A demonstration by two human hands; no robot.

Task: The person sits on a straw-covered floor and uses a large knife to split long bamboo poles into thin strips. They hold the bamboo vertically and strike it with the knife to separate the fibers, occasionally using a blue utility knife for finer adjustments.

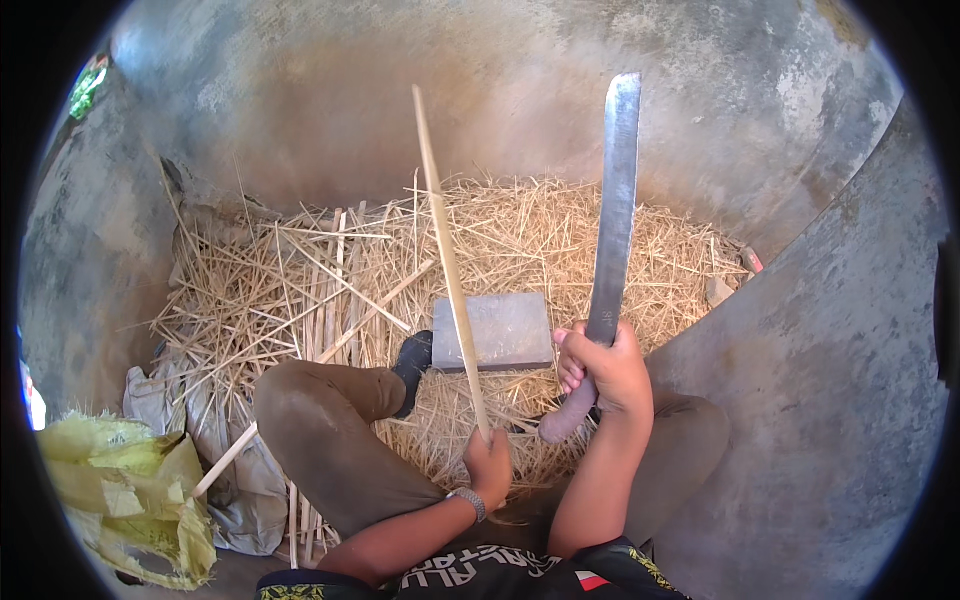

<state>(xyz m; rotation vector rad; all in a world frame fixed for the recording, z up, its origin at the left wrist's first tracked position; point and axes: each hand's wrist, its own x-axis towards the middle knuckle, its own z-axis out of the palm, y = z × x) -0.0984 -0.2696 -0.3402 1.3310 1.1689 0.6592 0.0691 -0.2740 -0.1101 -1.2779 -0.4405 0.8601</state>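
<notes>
A long, thin bamboo strip rises from my left hand, which grips its lower end; its far tip is narrow. My right hand is wrapped round the handle of a machete, held upright with its blade pointing away from me. The rounded butt of the handle sticks out below my fist. Blade and strip are apart, with a gap between them. Behind the strip, a flat grey block lies on the straw between my legs.
Dry straw and loose bamboo slivers cover the floor, thickest at the left. Grey walls stand ahead and at both sides, the right one close to my knee. A torn yellow sack and a grey sheet lie at the near left.
</notes>
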